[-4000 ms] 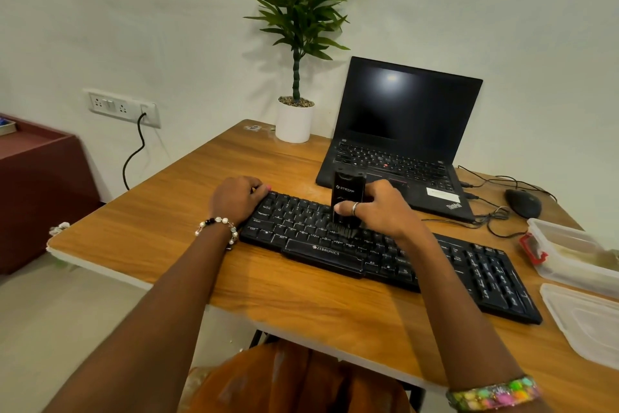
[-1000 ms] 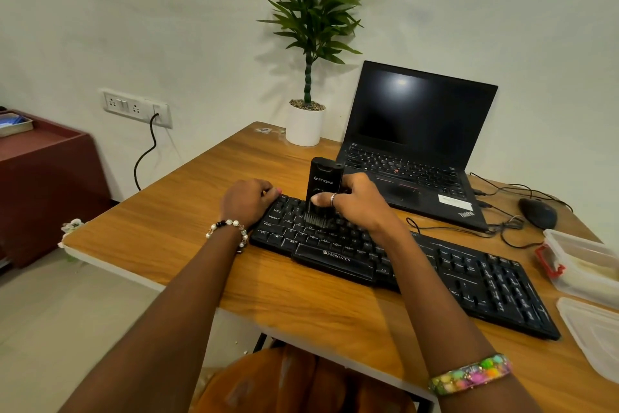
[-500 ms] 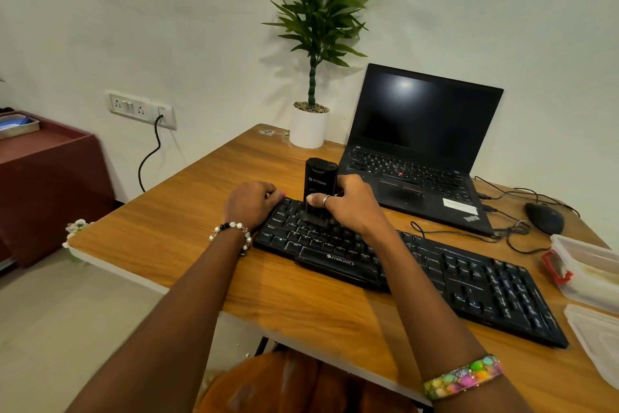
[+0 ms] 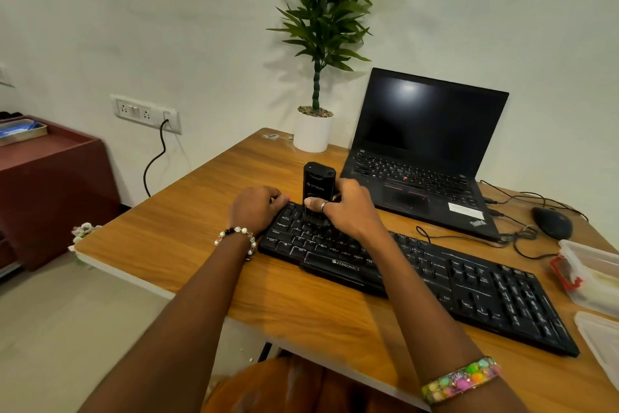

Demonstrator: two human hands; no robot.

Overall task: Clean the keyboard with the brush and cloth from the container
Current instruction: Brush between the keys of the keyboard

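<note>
Head view, biggest thing first: one wooden desk (image 4: 187,231) fills the frame, bare toward 9 o'clock. One open laptop (image 4: 425,151), screen dark, sits at about 1 o'clock, with one potted plant (image 4: 315,124) at 12 just beside it. One black keyboard (image 4: 469,288) — the thing being cleaned — lies slantwise across the centre, running from the middle toward 4 o'clock. At 3 o'clock stands one clear container (image 4: 593,275) with a red clasp, its lid (image 4: 603,339) lying apart from it toward 4; what is inside is too blurred to tell, so no cloth can be counted. One mouse (image 4: 552,223) rests at 2 o'clock among loose cables.

Smallest: one black brush (image 4: 318,184), held upright with its bristles down on the keys at the keyboard's left end, just above centre. The right hand (image 4: 351,215) is wrapped around its lower body, thumb across the front. The left hand (image 4: 256,208) is curled, pressing on the keyboard's left edge — it grasps nothing I can make out.

Risks, as I judge them: pushing down hard could pop a keycap or splay the bristles; if the left hand eases, the keyboard may skid toward the laptop. Only the left end looks attended, so the keys toward 4 o'clock could be missed.
</note>
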